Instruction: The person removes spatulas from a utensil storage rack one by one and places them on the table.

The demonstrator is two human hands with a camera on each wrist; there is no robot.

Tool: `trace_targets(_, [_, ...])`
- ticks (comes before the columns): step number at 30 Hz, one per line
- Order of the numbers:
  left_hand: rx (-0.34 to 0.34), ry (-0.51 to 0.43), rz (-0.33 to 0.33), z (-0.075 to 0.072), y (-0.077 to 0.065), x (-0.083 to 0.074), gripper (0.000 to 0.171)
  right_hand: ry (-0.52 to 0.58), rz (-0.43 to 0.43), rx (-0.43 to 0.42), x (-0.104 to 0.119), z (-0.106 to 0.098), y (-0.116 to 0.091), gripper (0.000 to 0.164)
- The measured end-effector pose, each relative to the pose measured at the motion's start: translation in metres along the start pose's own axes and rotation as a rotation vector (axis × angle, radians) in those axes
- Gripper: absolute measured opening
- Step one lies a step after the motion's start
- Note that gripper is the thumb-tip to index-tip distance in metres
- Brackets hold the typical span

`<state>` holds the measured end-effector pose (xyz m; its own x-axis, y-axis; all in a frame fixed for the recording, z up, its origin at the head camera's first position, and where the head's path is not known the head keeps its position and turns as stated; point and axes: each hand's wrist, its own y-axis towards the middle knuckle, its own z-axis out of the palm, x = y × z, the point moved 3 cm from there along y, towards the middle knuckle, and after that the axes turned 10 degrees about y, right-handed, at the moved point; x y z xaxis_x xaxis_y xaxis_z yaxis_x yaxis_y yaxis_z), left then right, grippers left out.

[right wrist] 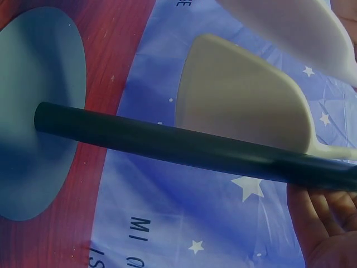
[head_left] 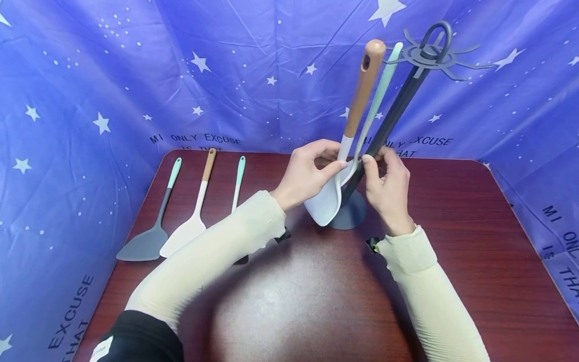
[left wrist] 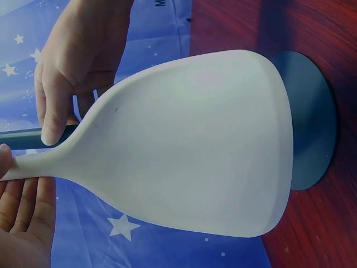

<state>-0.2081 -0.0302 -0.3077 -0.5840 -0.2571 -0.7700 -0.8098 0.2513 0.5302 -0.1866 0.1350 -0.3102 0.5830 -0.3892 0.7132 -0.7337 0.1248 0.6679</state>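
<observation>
My left hand (head_left: 307, 168) pinches the white neck of a spatula with a wooden handle (head_left: 362, 93). Its broad white blade (left wrist: 195, 145) points down, and its handle rises beside the hook ring (head_left: 431, 54) of a dark grey utensil stand. With thumb and fingers, my right hand (head_left: 389, 183) grips the stand's pole (right wrist: 195, 151) at its lower half. A second spatula with a mint handle (head_left: 382, 88) hangs at the ring's left side; its pale blade (right wrist: 240, 95) lies behind the pole in the right wrist view. The stand's round base (head_left: 353, 216) is on the table.
Left on the dark red table (head_left: 289, 301) lie a grey spatula with a mint handle (head_left: 145, 244), a white spatula with a wooden handle (head_left: 185, 231) and a mint-handled utensil (head_left: 239, 173), partly covered by my left forearm. A blue starred curtain (head_left: 253, 65) surrounds the table.
</observation>
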Motion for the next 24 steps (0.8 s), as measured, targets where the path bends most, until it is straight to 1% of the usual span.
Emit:
trace_targets(10, [-0.03,-0.03,-0.045,-0.015,-0.006,0.004,0.02,0.002,0.005,-0.006,-0.002,0.0,0.0,0.014])
trace_targets(18, [-0.015,-0.007,-0.156,-0.025,-0.011,0.008,0.021,0.007,0.014,-0.005,0.0,-0.001,0.0,0.014])
trace_targets(24, [-0.014,0.021,-0.204,-0.034,-0.016,0.013,0.02,0.01,0.016,-0.005,-0.001,0.0,0.0,0.014])
